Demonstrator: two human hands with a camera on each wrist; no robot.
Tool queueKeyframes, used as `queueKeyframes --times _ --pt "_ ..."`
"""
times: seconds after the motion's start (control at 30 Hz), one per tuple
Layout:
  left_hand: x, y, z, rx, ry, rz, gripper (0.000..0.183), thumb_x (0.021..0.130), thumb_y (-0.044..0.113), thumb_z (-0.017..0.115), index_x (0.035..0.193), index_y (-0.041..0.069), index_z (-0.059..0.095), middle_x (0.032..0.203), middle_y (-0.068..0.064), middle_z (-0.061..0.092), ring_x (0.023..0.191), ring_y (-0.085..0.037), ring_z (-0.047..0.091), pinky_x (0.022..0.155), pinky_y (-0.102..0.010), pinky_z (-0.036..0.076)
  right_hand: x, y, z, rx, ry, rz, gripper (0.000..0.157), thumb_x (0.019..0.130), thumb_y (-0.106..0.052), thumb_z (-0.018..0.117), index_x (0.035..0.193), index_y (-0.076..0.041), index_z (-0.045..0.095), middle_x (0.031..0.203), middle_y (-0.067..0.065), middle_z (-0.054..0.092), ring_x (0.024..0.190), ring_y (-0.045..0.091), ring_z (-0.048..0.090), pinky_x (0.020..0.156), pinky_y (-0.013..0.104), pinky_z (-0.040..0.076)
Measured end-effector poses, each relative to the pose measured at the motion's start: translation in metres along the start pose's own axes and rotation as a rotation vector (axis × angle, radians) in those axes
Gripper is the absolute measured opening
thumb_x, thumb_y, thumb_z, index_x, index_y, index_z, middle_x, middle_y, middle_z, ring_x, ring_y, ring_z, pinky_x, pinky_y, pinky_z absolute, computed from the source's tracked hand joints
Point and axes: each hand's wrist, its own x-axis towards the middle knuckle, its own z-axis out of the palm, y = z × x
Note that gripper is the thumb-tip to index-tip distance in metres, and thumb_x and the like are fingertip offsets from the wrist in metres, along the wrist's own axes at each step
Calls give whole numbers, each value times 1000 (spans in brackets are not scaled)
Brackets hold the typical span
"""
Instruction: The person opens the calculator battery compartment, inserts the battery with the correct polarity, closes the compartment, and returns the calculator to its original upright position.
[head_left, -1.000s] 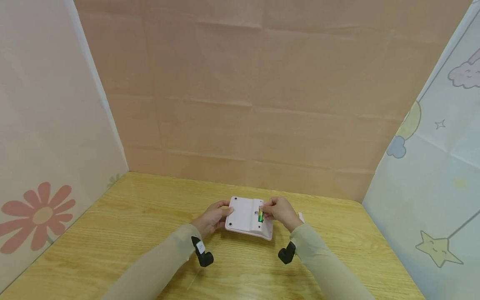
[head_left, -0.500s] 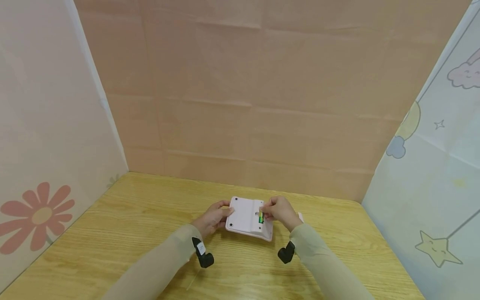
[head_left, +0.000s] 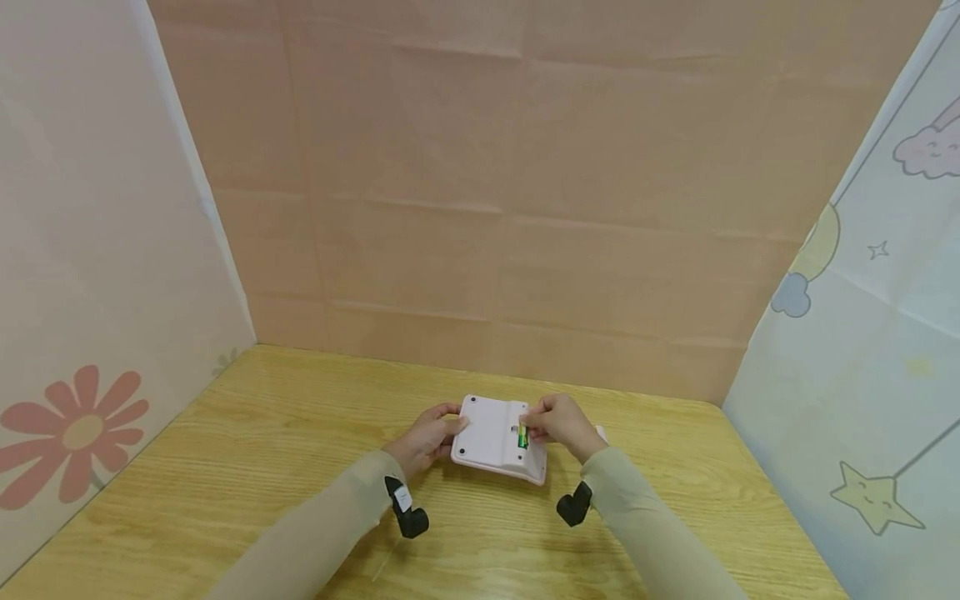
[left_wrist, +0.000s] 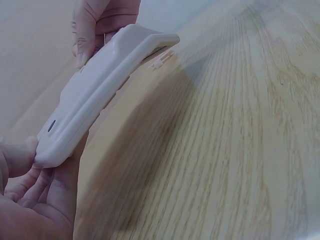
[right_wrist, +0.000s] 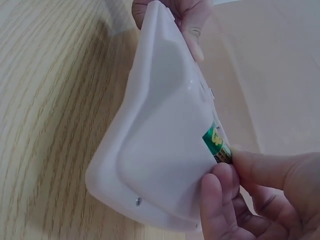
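Note:
A pale pink device, by its wedge shape and key-like bumps a desk calculator (head_left: 483,429), is held tilted above the table with its back turned up. My left hand (head_left: 427,435) grips its left edge, thumb on the back and fingers beneath. In the opened battery slot on its back sits a green and gold battery (head_left: 522,436). My right hand (head_left: 558,421) pinches the end of this battery (right_wrist: 216,142); in the right wrist view the thumb and fingers meet at it. The inside of the slot is mostly hidden by those fingers.
A small pale pink piece (head_left: 602,433) lies on the wooden table (head_left: 337,392), partly hidden behind the right wrist. A brown paper-like wall (head_left: 480,208) closes the back, and patterned panels (head_left: 855,400) stand at both sides.
The calculator and both hands stay nearly in place. The calculator has shifted very slightly downward in the head view, with the right fingers still at the battery.

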Motion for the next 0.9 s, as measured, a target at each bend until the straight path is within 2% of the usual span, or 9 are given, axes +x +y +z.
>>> queueKeyframes --times 0.37,0.57,0.77,0.9 --pt "5 -1 -1 -36 5 11 25 98 10 55 122 3 51 98 -9 68 76 -13 65 64 -26 54 1 -2 -1 13 8 17 16 89 -13 69 84 0 64 76 5 61 67 14 55 63 26 52" --pt "4 0 -2 -57 3 24 24 98 9 55 120 1 50 95 -8 67 74 -13 65 63 -26 54 2 -2 -1 -8 25 5 17 89 -18 71 84 -2 67 83 2 61 74 16 49 70 33 47" --pt "3 3 -1 -65 5 26 23 98 8 54 120 1 50 92 -6 67 73 -12 64 62 -26 54 4 -1 -2 -10 20 3 17 88 -19 70 83 -4 66 93 4 62 85 18 49 75 36 43" --pt "2 6 -1 -71 8 23 23 98 8 54 120 1 50 92 -7 66 73 -13 64 61 -26 54 5 -1 -2 33 10 22 16 89 -18 70 85 -4 63 101 7 61 92 20 52 83 42 48"
